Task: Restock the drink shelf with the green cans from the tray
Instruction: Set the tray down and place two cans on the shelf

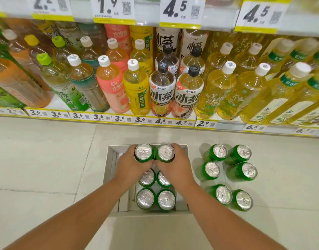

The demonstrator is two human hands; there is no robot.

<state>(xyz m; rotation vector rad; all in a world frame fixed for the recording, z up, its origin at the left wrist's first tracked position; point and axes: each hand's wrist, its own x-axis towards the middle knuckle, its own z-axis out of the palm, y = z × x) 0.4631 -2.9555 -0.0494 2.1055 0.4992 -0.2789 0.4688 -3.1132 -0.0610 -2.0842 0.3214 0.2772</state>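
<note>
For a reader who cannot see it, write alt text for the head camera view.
Two bare hands, left hand and right hand, each grip a green can in the far row of a white tray on the floor, with four more cans behind them. Six green cans stand on the floor right of it, below a shelf of bottled drinks.

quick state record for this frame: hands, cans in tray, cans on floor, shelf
left hand: gripping far-left can
right hand: gripping far-right can
tray: white, on floor, six green cans visible including the two gripped
floor cans: six, upright, right of tray
shelf: bottled drinks only, no green cans visible
</note>
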